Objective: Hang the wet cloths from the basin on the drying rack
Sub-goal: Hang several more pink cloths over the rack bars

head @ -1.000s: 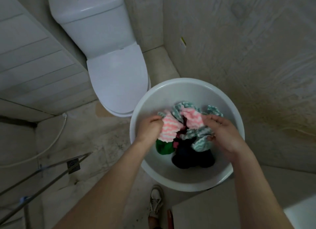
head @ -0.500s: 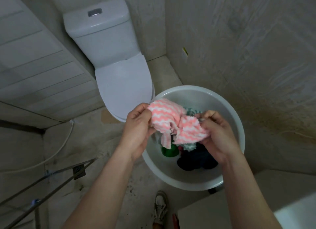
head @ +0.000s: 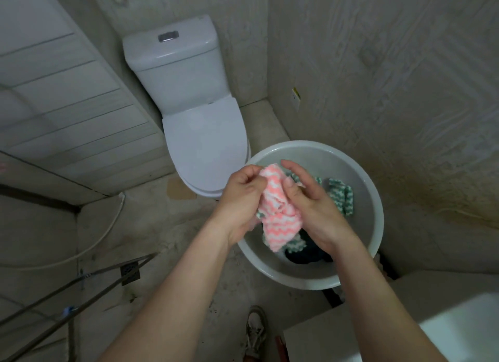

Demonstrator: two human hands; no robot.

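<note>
**Pink cloth held up over the basin in both hands**

The pink-and-white zigzag cloth (head: 275, 218) is up out of the pale round basin (head: 361, 178), bunched into a loose roll above its near-left part. Its long axis runs from the basin's far rim back toward the person. The far end is tucked between the hands and the near end hangs free, pointing down into the bowl.

The left hand (head: 243, 197) is clenched round the far end, knuckles up. The right hand (head: 310, 199) grasps the cloth from the other side, thumb pressed onto the fabric. The two hands sit close together over the basin's left half.

Inside the basin lie a green-and-white cloth (head: 341, 197) against the right wall and a dark cloth (head: 307, 256) at the near side, partly under the hanging pink end.

The drying rack (head: 108, 268) stands well to the left of the basin, its metal bars bare. A white toilet (head: 205, 145) sits just beyond the basin's far-left rim.
</note>
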